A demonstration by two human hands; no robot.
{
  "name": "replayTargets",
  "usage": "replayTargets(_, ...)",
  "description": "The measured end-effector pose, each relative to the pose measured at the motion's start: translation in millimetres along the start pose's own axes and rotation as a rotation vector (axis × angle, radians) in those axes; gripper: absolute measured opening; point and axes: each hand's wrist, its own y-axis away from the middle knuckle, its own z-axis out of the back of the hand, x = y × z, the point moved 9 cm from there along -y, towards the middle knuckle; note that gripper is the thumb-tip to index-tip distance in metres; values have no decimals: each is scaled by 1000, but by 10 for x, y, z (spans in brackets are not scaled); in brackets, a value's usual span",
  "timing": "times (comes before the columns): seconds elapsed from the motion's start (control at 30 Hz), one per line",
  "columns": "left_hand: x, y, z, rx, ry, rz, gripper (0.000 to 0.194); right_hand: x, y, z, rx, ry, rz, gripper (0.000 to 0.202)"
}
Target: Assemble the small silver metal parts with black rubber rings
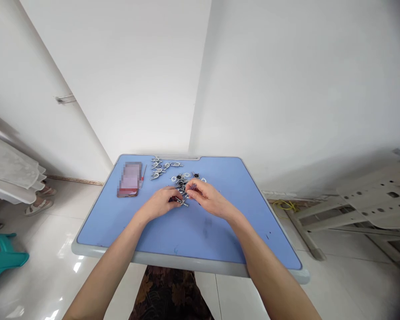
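Observation:
Several small metal parts lie in a pile (180, 182) near the middle of the blue table (200, 235). At the pile's near left side, my left hand (162, 202) is closed on a small metal part (179, 200). My right hand (206, 195) is closed in a pinch over the pile's right side; what its fingertips hold is too small to make out. The two hands are close together, with metal parts between them. A second group of metal parts (156, 170) lies farther back and to the left.
A phone (130, 178) lies at the table's left, beside a thin tool with a red part (143, 175). Behind the table stands a white wall (153, 89). A teal stool (6, 255) is at the far left, and a metal frame (353, 209) at the right.

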Motion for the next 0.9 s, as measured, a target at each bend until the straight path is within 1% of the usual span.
replayTargets(0.33,-4,-2,-8,1,3,-8,12,-14,-7,2,-9,33,23,13)
replayTargets(0.6,-2,3,-2,-5,6,-6,12,104,-20,12,-70,64,105,11)
replayTargets(0.77,-23,-6,0,-6,-8,-24,11,81,-38,26,-107,65,93,11)
replayTargets(0.9,-26,-9,4,-8,-11,-27,12,50,-45,33,-110,56,78,11)
